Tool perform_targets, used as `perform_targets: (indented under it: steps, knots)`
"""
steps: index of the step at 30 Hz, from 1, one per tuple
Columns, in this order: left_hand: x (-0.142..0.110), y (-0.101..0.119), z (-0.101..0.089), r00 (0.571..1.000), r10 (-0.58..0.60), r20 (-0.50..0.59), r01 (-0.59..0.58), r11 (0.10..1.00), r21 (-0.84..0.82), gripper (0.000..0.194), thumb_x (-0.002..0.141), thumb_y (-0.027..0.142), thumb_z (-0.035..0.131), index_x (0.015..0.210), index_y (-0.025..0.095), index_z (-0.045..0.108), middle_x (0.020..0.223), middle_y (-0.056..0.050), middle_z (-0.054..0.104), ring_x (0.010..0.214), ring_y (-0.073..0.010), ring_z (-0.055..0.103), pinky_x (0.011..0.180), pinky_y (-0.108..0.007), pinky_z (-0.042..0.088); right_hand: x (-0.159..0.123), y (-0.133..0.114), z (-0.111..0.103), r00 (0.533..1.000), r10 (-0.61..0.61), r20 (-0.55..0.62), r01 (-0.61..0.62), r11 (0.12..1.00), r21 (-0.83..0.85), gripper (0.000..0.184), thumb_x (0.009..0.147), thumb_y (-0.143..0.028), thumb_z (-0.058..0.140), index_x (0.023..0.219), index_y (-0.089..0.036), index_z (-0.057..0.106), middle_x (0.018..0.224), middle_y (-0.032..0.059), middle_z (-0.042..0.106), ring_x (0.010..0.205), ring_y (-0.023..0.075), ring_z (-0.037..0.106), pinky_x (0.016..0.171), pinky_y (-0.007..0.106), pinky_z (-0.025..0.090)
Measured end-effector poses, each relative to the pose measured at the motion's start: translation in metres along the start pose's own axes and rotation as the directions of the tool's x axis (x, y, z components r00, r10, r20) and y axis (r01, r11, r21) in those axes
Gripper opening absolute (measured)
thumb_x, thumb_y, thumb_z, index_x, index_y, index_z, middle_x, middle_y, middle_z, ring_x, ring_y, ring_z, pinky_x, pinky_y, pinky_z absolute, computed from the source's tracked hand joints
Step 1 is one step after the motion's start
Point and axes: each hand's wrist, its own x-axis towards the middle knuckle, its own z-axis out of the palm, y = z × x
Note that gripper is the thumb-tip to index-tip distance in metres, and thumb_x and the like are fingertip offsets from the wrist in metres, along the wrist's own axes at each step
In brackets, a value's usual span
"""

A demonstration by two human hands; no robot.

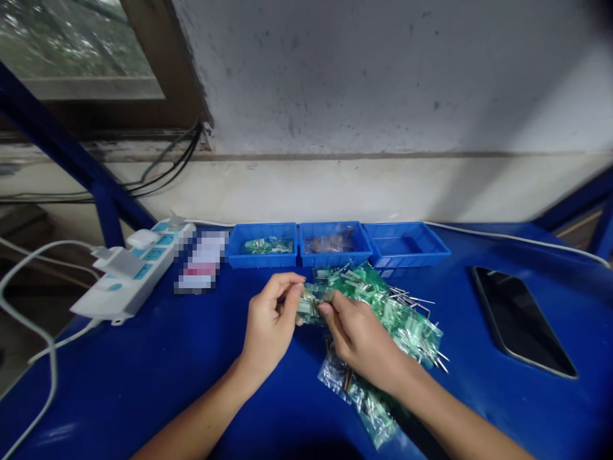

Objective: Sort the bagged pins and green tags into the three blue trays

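Observation:
Between my two hands is a small clear plastic bag (pixel 309 305) with pale green and metal pieces inside. My left hand (pixel 274 313) pinches its left end between thumb and fingers. At the other end, the thumb and forefinger of my right hand (pixel 357 332) are closed on the same bag. A heap of similar clear bags (pixel 383 303) lies behind and beneath my right hand, holding green pieces and metal pins. More bags (pixel 376 409) spread toward the front, partly hidden by my right forearm. Several loose metal pins (pixel 409 298) stick out of the heap.
Three blue trays stand along the wall: a left tray (pixel 263 260) with green and metal pieces, a middle tray (pixel 335 259) with brownish pieces, a right tray (pixel 407 260). A phone (pixel 524 322) lies right; a white power strip (pixel 108 297) with cables and a blurred card (pixel 201 263) lie left.

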Motion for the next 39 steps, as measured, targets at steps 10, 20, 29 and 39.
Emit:
perform_targets:
  steps: [10,20,29,39]
  knots:
    - [0.012,0.009,-0.007,0.729,-0.532,0.431,0.613,0.788,-0.063,0.067,0.083,0.069,0.025,0.079,0.011,0.059,0.054,-0.002,0.055,0.040,-0.0069,0.044,0.037,-0.016,0.031,0.005,0.015,-0.007,0.974,-0.141,-0.178,0.090,0.960,-0.267,0.022,0.091,-0.018,0.032,0.070,-0.023,0.029,0.052,-0.0056,0.035,0.040,0.0093,0.021,0.044,0.026,0.018]
    - [0.012,0.007,-0.013,0.930,-0.249,0.269,0.298,0.941,-0.162,0.017,0.083,0.033,0.053,0.085,0.018,0.059,0.063,0.000,0.057,0.048,-0.0090,0.051,0.046,-0.021,0.041,0.007,0.009,-0.017,0.967,0.064,-0.248,-0.011,0.978,0.211,0.028,0.090,-0.032,0.044,0.115,-0.020,0.047,0.099,0.0085,0.058,0.089,0.0196,0.056,0.075,0.033,0.045]
    - [0.003,0.009,-0.017,0.729,0.679,0.094,-0.597,0.562,0.573,0.031,0.079,0.006,0.057,0.102,0.026,0.063,0.099,-0.001,0.064,0.083,-0.0125,0.064,0.077,-0.024,0.052,0.009,-0.002,-0.022,0.881,0.367,0.299,-0.423,0.328,0.845,0.035,0.086,-0.049,0.045,0.102,-0.018,0.047,0.070,0.0018,0.057,0.059,0.0135,0.054,0.053,0.024,0.039]
    - [0.032,0.000,-0.024,0.901,0.434,-0.003,-0.217,0.458,0.862,0.046,0.085,0.032,0.052,0.129,0.020,0.047,0.115,-0.013,0.051,0.089,-0.0232,0.059,0.067,-0.035,0.052,0.012,0.024,-0.042,0.777,0.381,-0.501,-0.049,0.830,0.556,0.013,0.067,-0.011,0.041,0.069,-0.020,0.050,0.053,-0.0040,0.042,0.049,0.0110,0.038,0.048,0.024,0.030]
